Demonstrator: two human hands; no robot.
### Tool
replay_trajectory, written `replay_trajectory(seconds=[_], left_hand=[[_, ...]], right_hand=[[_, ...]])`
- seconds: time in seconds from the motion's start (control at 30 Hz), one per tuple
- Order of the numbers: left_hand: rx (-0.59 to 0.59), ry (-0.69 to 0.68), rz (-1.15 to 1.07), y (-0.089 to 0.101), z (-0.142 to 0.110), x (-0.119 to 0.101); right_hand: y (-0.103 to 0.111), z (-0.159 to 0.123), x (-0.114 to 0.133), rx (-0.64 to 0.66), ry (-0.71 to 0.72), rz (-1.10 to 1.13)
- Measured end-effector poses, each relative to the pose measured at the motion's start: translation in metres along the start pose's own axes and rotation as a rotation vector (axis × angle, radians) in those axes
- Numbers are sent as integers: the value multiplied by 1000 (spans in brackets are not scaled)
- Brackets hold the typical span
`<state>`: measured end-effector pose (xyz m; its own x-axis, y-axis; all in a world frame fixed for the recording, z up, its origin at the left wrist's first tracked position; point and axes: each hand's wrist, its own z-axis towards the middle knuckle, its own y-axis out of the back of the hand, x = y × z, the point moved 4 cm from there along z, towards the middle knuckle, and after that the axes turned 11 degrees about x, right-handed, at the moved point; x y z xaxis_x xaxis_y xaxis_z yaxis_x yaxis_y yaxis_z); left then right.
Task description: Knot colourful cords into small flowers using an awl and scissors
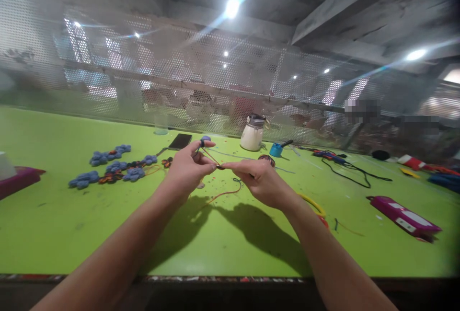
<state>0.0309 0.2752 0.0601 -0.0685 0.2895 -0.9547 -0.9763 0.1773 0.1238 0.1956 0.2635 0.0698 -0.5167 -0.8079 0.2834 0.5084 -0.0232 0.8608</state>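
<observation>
Both my hands are raised over the green table (53, 220), close together at the centre. My left hand (187, 165) is closed, pinching a thin red-orange cord (212, 157) that runs from its raised index finger to my right hand; a small blue piece sits at that fingertip. My right hand (258, 177) is closed too, its fingertips pinching the cord's other end, where a small dark bit shows. The loose end of the cord (224, 193) hangs down and curls onto the table below.
Blue and orange knotted flower pieces (111, 167) lie at the left, a black phone (180, 141) behind them. A white jug (252, 133), blue cup (276, 149), black cables (350, 172) and magenta cases (404, 215) (17, 179) stand around. A perforated metal screen (179, 76) backs the table.
</observation>
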Motion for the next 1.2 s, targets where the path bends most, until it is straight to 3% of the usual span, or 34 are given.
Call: replay_trajectory(seconds=[0.3,0.47,0.73,1.03,1.2], left_hand=[[-29,-177,244,-3,1,1],[9,-85,79,-6,3,3],[20,76,86,-7,1,8],[20,123,52,-9,-1,6],[4,122,28,-7,-2,4]], right_hand=[[-1,-1,4,47,-80,-226],[-3,-1,4,73,-132,-306],[-6,-1,5,117,-170,-487],[-10,-3,6,124,-183,-646],[-10,-1,4,72,-178,-546]])
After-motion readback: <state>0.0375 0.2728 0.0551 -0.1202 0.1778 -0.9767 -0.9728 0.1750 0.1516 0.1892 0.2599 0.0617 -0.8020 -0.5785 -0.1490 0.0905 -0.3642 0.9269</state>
